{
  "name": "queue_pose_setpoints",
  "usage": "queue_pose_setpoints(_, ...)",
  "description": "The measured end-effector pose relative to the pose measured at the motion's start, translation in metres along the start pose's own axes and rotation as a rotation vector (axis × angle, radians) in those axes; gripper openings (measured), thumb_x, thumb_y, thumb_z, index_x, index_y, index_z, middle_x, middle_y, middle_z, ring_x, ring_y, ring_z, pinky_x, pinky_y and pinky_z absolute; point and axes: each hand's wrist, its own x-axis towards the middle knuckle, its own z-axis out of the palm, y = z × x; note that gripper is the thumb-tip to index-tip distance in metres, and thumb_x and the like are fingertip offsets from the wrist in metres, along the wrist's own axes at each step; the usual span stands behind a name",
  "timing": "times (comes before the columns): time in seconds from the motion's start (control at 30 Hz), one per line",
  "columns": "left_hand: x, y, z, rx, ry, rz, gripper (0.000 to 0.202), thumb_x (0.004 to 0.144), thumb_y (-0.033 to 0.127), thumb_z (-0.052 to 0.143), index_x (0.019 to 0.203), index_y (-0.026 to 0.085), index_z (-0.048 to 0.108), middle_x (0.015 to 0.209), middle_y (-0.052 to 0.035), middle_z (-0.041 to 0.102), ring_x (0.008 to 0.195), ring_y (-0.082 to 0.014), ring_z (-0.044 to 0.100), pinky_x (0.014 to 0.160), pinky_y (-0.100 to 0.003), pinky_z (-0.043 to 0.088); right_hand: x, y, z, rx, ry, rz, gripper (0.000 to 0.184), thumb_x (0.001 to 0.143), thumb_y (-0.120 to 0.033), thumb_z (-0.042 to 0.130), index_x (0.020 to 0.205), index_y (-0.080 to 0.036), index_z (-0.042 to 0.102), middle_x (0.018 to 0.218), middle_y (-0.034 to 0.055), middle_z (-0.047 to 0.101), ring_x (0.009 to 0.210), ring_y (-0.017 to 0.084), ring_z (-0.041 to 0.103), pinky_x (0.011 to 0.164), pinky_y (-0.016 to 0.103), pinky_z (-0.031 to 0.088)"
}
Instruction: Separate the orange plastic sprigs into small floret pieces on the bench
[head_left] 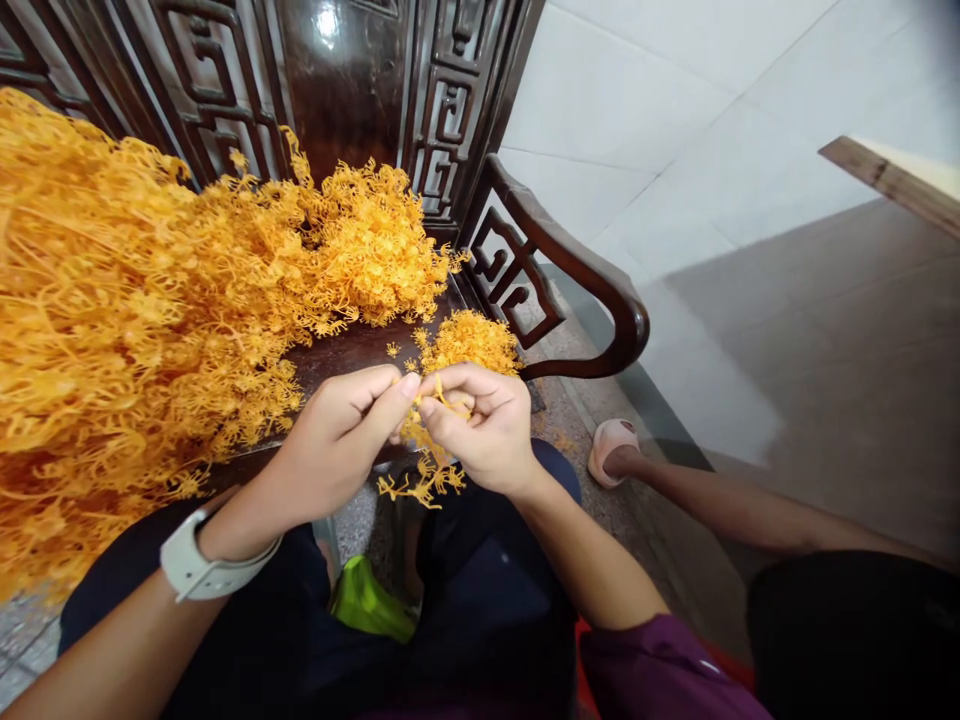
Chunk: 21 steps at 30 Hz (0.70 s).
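A huge mass of orange-yellow branching sprigs [135,300], possibly plastic, covers the left of a dark carved wooden bench [352,350]. A smaller heap of the same sprigs [469,340] lies just beyond my hands. My left hand [337,440], with a pale watch [199,555] on its wrist, pinches a loose orange sprig [429,475] between thumb and fingers. My right hand [480,430] grips the same sprig close by, its fingertips almost meeting my left hand. Part of the sprig is hidden inside my fingers, and the rest hangs below them over my lap.
The bench's curved, fretwork armrest [592,270] rises right of the heap. A green shoe [367,600] shows below my lap. To the right, another person's bare leg [735,505] ends in a pink slipper [611,450] on the speckled floor. White wall tiles [637,120] stand behind.
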Motion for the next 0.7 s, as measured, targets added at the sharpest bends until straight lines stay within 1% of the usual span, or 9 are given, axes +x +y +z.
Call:
queue_pose_setpoints(0.1,0.000,-0.002,-0.002,-0.103,0.025,-0.030,0.047,0.109,0.038,0.050,0.066,0.019,0.055,0.065,0.0014,0.054,0.062,-0.0123,0.052,0.062,-0.029,0.042,-0.002,0.006,-0.004,-0.208,-0.020,-0.167,0.009,0.093,-0.025,0.075,0.099,-0.020,0.079,0.070,-0.0005,0.067,0.048,0.006,0.043,0.046,0.024,0.035)
queue_pose_setpoints(0.17,0.002,-0.004,-0.007,-0.179,0.072,-0.052,0.049,0.108,0.041,0.053,0.064,0.019,0.056,0.064,0.0011,0.053,0.062,-0.0125,0.053,0.062,-0.029,0.044,-0.001,0.006,-0.009,-0.276,-0.008,-0.195,0.010,0.094,-0.025,0.075,0.101,-0.020,0.080,0.075,0.0008,0.070,0.050,0.007,0.044,0.047,0.025,0.036)
queue_pose_setpoints(0.27,0.010,-0.009,-0.013,-0.239,0.200,-0.107,0.045,0.105,0.045,0.058,0.068,0.019,0.058,0.068,0.0010,0.056,0.063,-0.0118,0.056,0.062,-0.027,0.046,0.003,-0.006,-0.020,-0.098,0.051,-0.079,0.012,0.094,-0.032,0.078,0.099,-0.021,0.078,0.062,-0.0046,0.055,0.046,0.006,0.033,0.043,0.023,0.028)
queue_pose_setpoints(0.33,0.018,-0.016,-0.014,-0.210,0.262,-0.130,0.038,0.104,0.044,0.061,0.074,0.020,0.060,0.068,0.0015,0.057,0.060,-0.0108,0.055,0.058,-0.025,0.044,0.005,-0.020,-0.031,0.157,0.014,-0.011,0.015,0.096,-0.037,0.077,0.096,-0.023,0.073,0.056,-0.0092,0.038,0.044,0.006,0.023,0.040,0.021,0.023)
queue_pose_setpoints(0.4,0.030,-0.025,-0.012,-0.126,0.272,-0.122,0.030,0.102,0.042,0.064,0.081,0.020,0.061,0.067,0.0025,0.057,0.056,-0.0103,0.053,0.054,-0.024,0.042,0.005,-0.033,-0.042,0.387,-0.058,0.020,0.020,0.100,-0.043,0.071,0.092,-0.025,0.067,0.055,-0.0118,0.023,0.044,0.006,0.014,0.038,0.018,0.020)
queue_pose_setpoints(0.5,0.051,-0.042,0.000,0.058,0.223,-0.069,0.019,0.100,0.039,0.064,0.097,0.020,0.067,0.069,0.0021,0.060,0.058,-0.0126,0.056,0.055,-0.026,0.044,0.002,-0.044,-0.055,0.572,-0.180,0.024,0.030,0.105,-0.050,0.061,0.087,-0.026,0.058,0.054,-0.0125,0.013,0.044,0.008,0.010,0.037,0.015,0.019)
queue_pose_setpoints(0.57,0.065,-0.054,0.012,0.250,0.142,-0.021,0.024,0.104,0.036,0.056,0.106,0.020,0.073,0.076,-0.0015,0.066,0.066,-0.0159,0.062,0.064,-0.030,0.048,-0.001,-0.044,-0.058,0.640,-0.297,0.001,0.031,0.108,-0.047,0.056,0.086,-0.025,0.055,0.054,-0.0122,0.014,0.044,0.008,0.013,0.037,0.014,0.022)
queue_pose_setpoints(0.63,0.076,-0.065,0.026,0.410,0.039,-0.018,0.030,0.105,0.028,0.049,0.116,0.017,0.075,0.094,-0.0086,0.075,0.085,-0.0215,0.069,0.080,-0.036,0.053,-0.004,-0.043,-0.058,0.677,-0.408,-0.028,0.028,0.110,-0.041,0.052,0.088,-0.024,0.054,0.055,-0.0116,0.017,0.044,0.008,0.016,0.038,0.014,0.024)
queue_pose_setpoints(0.7,0.083,-0.073,0.040,0.486,-0.063,-0.042,0.039,0.105,0.022,0.044,0.132,0.011,0.070,0.117,-0.0168,0.076,0.107,-0.0274,0.070,0.096,-0.043,0.053,-0.006,-0.041,-0.059,0.674,-0.464,-0.042,0.026,0.110,-0.037,0.052,0.088,-0.023,0.054,0.056,-0.0111,0.020,0.045,0.008,0.018,0.039,0.015,0.024)
